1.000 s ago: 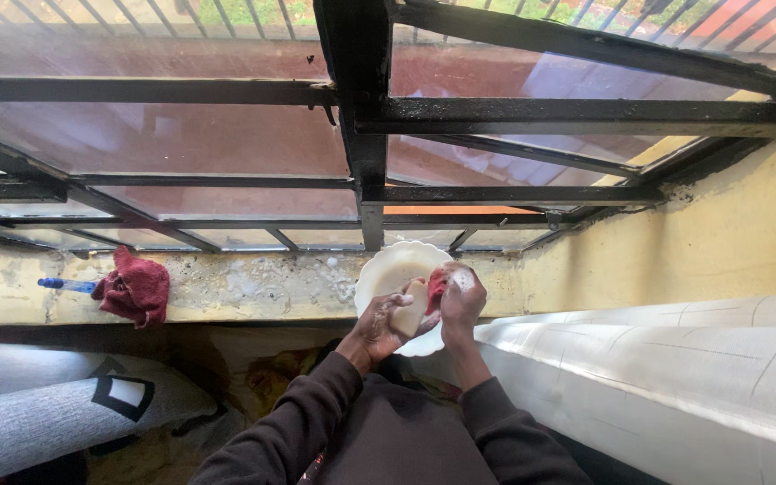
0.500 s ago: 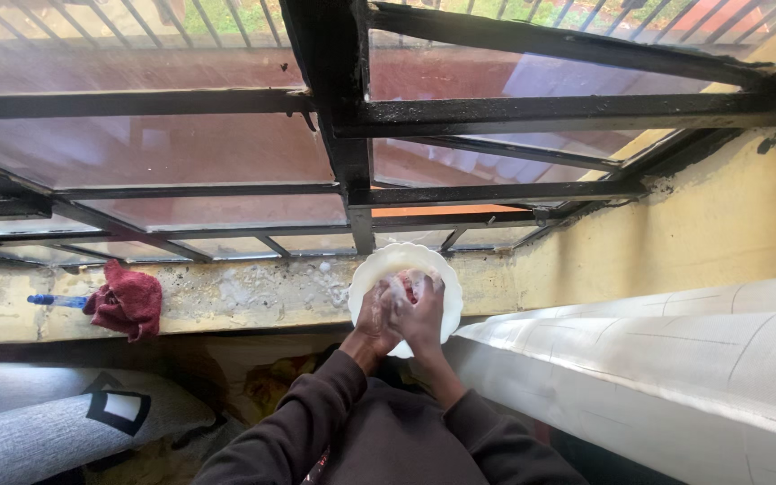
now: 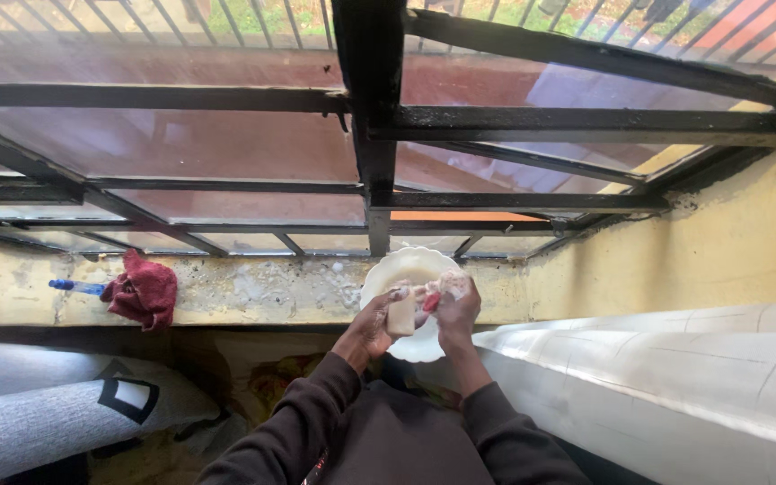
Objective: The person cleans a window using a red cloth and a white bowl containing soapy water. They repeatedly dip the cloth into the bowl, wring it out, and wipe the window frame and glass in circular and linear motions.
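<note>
Left hand (image 3: pixel 377 323) closed around a pale bar of soap (image 3: pixel 401 315), fingers wrapped over its near side. Right hand (image 3: pixel 456 310) closed on a small red cloth (image 3: pixel 430 301), pressed against the soap's right edge, suds over the knuckles. Both hands held together, touching, just above a white scalloped plate (image 3: pixel 406 263). Dark brown sleeves (image 3: pixel 316 395) running down from the wrists to the bottom of the view.

Plate resting on the window sill (image 3: pixel 253 292), toward the sill's right end, its near rim overhanging the sill's front edge. Sill yellowish, chipped and stained, flecked with foam just left of the plate. Well apart, toward the sill's left end, a crumpled dark red rag (image 3: pixel 142 290) draped over the front edge; just beside it on the left, touching or nearly so, a blue pen-like object (image 3: pixel 74 286) lying flat along the sill.

Behind the sill, a black metal window frame (image 3: pixel 372 135) with horizontal bars and glass panes. On the right, a yellow wall (image 3: pixel 729 233) and a large white rolled mattress or sheet (image 3: pixel 675 377). Below the sill's left end, a grey patterned cushion (image 3: pixel 56 409).
</note>
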